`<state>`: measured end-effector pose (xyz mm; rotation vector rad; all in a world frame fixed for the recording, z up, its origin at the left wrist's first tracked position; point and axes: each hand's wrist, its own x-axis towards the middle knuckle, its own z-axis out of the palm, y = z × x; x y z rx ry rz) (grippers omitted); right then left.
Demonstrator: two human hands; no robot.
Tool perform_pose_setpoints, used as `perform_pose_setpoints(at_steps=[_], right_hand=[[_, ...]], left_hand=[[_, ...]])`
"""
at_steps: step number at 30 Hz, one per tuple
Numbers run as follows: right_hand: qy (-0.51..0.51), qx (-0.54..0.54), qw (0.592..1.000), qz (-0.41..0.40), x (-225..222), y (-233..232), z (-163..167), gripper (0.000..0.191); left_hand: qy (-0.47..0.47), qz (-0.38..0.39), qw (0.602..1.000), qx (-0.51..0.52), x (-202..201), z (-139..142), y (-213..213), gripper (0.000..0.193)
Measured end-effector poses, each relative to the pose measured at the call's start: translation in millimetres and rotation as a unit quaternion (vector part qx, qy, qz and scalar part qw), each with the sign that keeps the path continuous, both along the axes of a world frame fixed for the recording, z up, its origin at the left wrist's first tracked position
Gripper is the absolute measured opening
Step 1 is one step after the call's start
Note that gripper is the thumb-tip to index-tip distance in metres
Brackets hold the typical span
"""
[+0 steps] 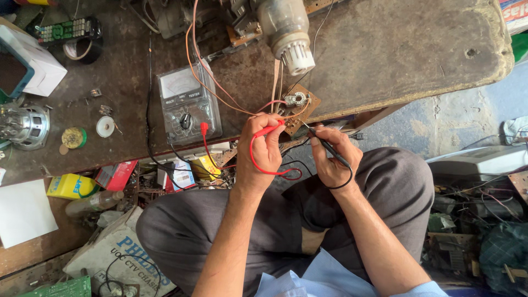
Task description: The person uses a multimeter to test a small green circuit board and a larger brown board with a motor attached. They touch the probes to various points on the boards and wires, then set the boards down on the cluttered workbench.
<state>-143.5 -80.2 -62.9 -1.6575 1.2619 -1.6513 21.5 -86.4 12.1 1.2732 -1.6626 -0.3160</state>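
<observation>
My left hand (263,151) grips a red test probe (269,130) whose tip touches a small brown circuit board (300,110) at the workbench's front edge. A black test probe (330,148) is held in my right hand (335,157), its tip on the same board. Red and black leads (204,144) run from the probes to an analog multimeter in a clear case (188,102) lying on the bench to the left. Orange and red wires link the board to a white-knobbed part (287,30) further back.
The dark wooden workbench (396,49) carries a remote control (69,28), tape roll (82,50), solder spool (73,137), speaker (25,126) and a white box (33,63). Boxes, a bottle (93,202) and cardboard (118,258) crowd the floor left; scrap electronics (478,220) lie right.
</observation>
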Motion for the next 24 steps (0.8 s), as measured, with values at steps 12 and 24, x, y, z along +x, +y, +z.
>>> perform_pose_setpoints(at_steps=[12, 24], right_hand=[[-0.032, 0.036, 0.999, 0.011, 0.8, 1.8, -7.3, 0.017], [0.013, -0.013, 0.994, 0.108, -17.4, -13.4, 32.9, 0.021]], left_hand=[[-0.007, -0.007, 1.000, -0.016, 1.1, -5.2, -0.9, 0.018], [0.003, -0.004, 0.999, -0.045, -0.2, -8.0, 2.1, 0.023]])
